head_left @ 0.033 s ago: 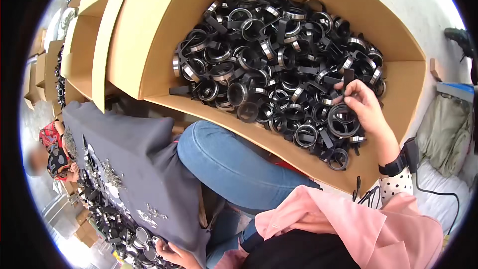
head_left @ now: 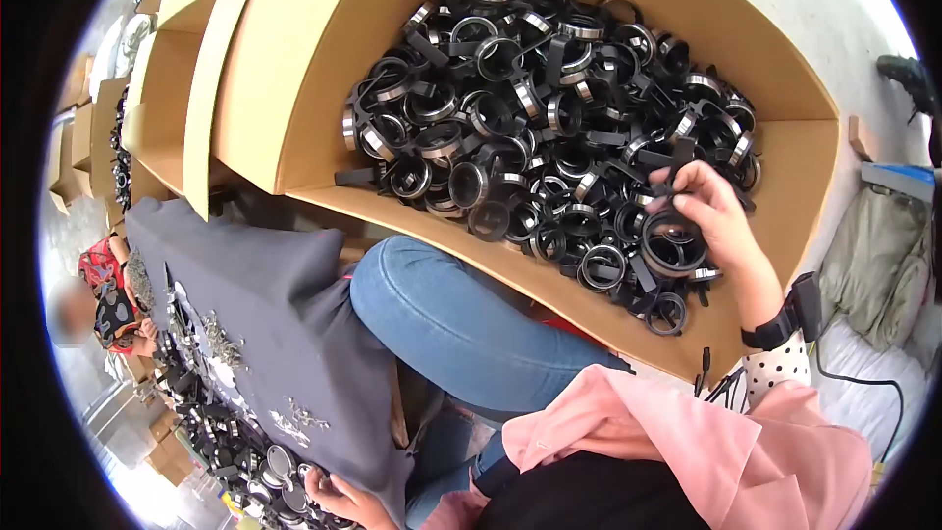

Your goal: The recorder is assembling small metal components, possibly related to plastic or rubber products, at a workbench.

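Note:
My right hand (head_left: 714, 214) pinches a black ring with a flat tab-like handle (head_left: 677, 243) between thumb and fingers. It hangs over a large cardboard box (head_left: 793, 152), above a heap of similar black rings with silver metal bands (head_left: 491, 118). At the lower left, my left hand (head_left: 343, 501) has its fingers curled at the edge of another pile of black and silver round parts (head_left: 280, 461); what it grips, if anything, cannot be made out.
A dark grey cloth (head_left: 265, 285) covers a surface at the left, with small metal pieces (head_left: 221, 339) on it. Another person (head_left: 113, 294) sits beyond it. More open cardboard boxes (head_left: 177, 69) stand at the upper left. A black cable (head_left: 868, 380) hangs near my right wrist.
My right hand and the ring in it have shifted slightly to the left, and the ring's tab has tilted a little. The left hand is nearly still.

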`<move>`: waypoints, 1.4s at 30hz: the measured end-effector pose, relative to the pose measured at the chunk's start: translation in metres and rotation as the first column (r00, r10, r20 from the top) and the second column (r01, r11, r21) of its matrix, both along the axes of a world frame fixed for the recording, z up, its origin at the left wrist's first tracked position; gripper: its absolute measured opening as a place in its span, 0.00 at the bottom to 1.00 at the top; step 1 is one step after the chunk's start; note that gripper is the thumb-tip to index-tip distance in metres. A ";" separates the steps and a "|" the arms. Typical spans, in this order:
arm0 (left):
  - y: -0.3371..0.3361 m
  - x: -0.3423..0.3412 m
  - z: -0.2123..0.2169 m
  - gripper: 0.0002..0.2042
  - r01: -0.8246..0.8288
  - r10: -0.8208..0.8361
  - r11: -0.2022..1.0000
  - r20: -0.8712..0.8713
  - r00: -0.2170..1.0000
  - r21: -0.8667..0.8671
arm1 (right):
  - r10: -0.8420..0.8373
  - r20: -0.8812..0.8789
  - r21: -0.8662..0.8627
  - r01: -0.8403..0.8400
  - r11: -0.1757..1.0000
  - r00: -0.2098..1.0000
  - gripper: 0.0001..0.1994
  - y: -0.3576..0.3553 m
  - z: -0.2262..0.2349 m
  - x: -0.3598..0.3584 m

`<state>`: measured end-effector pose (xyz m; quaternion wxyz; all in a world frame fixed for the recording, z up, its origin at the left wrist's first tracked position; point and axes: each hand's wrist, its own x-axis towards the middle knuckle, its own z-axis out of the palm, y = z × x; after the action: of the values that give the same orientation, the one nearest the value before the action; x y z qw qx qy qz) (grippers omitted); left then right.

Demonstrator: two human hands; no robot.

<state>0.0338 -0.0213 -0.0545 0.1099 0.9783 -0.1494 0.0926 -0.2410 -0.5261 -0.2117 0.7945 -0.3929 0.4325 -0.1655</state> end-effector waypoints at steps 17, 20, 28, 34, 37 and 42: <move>-0.090 -0.048 -0.011 0.06 0.536 -0.554 0.832 -0.240 0.797 -0.141 | -0.385 0.466 0.640 -0.003 0.768 0.797 0.29 0.059 -0.014 0.008; -0.094 -0.056 -0.010 0.04 0.489 -0.516 0.856 -0.225 0.826 -0.169 | -0.338 0.532 0.611 -0.076 0.788 0.776 0.39 0.057 -0.003 0.029; -0.129 -0.057 -0.011 0.18 0.180 -0.503 0.791 -0.454 0.735 -0.585 | -0.061 0.777 0.407 -0.426 0.808 0.626 0.51 0.078 0.070 0.125; -0.165 -0.050 0.017 0.17 -0.333 -0.675 0.517 -0.615 0.408 -0.789 | 0.202 0.804 0.227 -0.601 0.766 0.560 0.50 0.150 0.129 0.199; -0.143 -0.043 0.030 0.11 -0.531 -0.579 0.346 -0.621 0.528 -0.774 | 0.132 0.829 0.266 -0.591 0.761 0.543 0.47 0.154 0.144 0.224; -0.115 -0.034 0.030 0.20 -0.560 -0.545 0.058 -0.496 0.676 -0.827 | 0.301 0.819 0.145 -0.684 0.715 0.489 0.41 0.214 0.166 0.247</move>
<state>0.0000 -0.1367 -0.0242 0.7976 0.5555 0.0232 -0.2342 0.0061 -0.3120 -0.0460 0.9778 -0.2013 -0.0440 0.0382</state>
